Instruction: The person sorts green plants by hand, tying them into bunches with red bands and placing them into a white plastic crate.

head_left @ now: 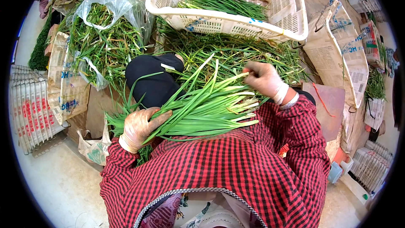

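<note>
A loose bunch of garlic chives [206, 105] lies across my lap, green leaves to the left and pale stem ends fanned to the right. My left hand [141, 127], in a thin stained glove, is closed around the leafy end. On the other side, my right hand [266, 80], gloved at least to the wrist, pinches the pale end of a chive stalk at the upper edge of the bunch. Its fingertips are bent inward and partly hidden. More chive leaves hang beneath my left hand.
Ahead stands a white plastic crate [228, 19] with neat chives inside. Trimmed leaves [236, 48] are heaped before it. A plastic bag [112, 8] of scraps is at the left. Tilted crates [337, 46] stand right, and stacked crates [33, 105] stand far left.
</note>
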`<state>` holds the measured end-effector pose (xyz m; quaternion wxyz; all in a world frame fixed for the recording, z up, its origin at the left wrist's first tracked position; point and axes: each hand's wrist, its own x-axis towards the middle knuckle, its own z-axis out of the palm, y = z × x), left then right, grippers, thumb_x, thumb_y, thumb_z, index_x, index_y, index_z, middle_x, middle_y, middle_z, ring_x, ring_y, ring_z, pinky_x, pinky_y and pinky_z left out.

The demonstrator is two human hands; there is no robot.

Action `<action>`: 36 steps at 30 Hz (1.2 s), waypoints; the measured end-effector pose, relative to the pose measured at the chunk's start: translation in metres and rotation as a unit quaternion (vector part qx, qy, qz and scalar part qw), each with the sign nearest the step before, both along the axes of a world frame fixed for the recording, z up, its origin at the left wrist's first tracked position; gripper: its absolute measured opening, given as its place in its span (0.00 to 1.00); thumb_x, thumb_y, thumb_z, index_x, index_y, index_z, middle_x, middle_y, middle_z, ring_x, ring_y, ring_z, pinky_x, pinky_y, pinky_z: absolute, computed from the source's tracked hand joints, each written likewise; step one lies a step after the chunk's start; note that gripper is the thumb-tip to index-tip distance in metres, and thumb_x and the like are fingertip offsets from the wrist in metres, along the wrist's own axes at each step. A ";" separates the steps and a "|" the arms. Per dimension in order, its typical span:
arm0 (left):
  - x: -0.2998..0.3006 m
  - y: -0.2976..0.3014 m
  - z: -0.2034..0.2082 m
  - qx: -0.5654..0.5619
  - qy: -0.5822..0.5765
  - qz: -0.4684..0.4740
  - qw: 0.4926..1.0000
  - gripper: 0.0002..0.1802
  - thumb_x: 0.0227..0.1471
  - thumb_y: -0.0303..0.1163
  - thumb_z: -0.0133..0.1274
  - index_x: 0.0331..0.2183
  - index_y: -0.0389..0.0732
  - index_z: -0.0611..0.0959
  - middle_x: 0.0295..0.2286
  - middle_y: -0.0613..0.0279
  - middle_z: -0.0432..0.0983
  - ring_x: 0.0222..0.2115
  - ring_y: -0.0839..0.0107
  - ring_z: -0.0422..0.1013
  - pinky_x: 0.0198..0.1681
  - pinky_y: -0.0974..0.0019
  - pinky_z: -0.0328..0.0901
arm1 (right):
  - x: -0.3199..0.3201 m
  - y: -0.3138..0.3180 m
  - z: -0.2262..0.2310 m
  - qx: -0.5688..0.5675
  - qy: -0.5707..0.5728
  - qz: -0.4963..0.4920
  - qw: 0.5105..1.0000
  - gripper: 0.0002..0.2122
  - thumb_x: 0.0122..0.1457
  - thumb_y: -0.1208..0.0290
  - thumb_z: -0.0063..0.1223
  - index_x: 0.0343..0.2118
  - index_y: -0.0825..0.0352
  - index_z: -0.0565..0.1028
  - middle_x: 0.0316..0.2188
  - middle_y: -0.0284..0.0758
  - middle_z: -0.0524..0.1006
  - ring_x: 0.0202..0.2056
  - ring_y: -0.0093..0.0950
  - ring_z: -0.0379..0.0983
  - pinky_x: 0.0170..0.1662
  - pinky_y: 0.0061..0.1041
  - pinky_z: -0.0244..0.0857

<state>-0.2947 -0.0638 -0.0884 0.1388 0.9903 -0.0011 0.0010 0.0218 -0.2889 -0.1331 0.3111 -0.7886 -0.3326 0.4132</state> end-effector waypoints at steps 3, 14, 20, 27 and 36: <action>-0.001 0.001 0.001 -0.017 -0.007 0.005 1.000 0.30 0.36 0.32 0.55 0.48 0.56 0.76 0.35 0.59 0.75 0.30 0.63 0.74 0.30 0.64 0.68 | 0.036 -0.027 -0.021 0.154 -0.069 -0.120 0.978 0.05 0.52 0.75 0.52 0.31 0.67 0.74 0.23 0.29 0.73 0.26 0.16 0.66 0.31 0.18 0.63; -0.003 0.001 0.003 0.028 0.005 -0.002 1.000 0.30 0.33 0.32 0.59 0.45 0.50 0.77 0.36 0.57 0.75 0.29 0.61 0.73 0.29 0.63 0.67 | -0.004 0.023 0.020 -0.097 0.173 0.020 0.980 0.18 0.54 0.55 0.55 0.38 0.67 0.77 0.32 0.37 0.77 0.35 0.29 0.73 0.41 0.25 0.66; -0.004 -0.006 0.001 0.033 -0.046 0.028 0.998 0.27 0.37 0.28 0.55 0.45 0.56 0.77 0.34 0.62 0.76 0.25 0.67 0.73 0.24 0.66 0.68 | -0.018 0.021 0.008 0.182 0.159 -0.086 0.966 0.07 0.55 0.71 0.55 0.33 0.70 0.77 0.27 0.33 0.77 0.31 0.20 0.71 0.37 0.20 0.65; -0.001 -0.010 0.004 0.013 -0.030 0.036 0.999 0.30 0.36 0.28 0.54 0.47 0.51 0.76 0.34 0.64 0.76 0.25 0.67 0.72 0.26 0.66 0.67 | 0.035 -0.027 -0.001 0.130 -0.272 -0.167 0.939 0.05 0.50 0.72 0.59 0.29 0.65 0.78 0.27 0.35 0.77 0.31 0.27 0.73 0.37 0.25 0.68; 0.000 -0.012 0.007 0.006 -0.025 0.064 0.998 0.39 0.30 0.21 0.56 0.51 0.46 0.73 0.37 0.61 0.74 0.27 0.63 0.72 0.28 0.64 0.66 | -0.042 -0.012 0.034 0.055 -0.322 0.169 0.930 0.09 0.50 0.61 0.55 0.29 0.60 0.80 0.30 0.31 0.76 0.34 0.32 0.71 0.35 0.31 0.67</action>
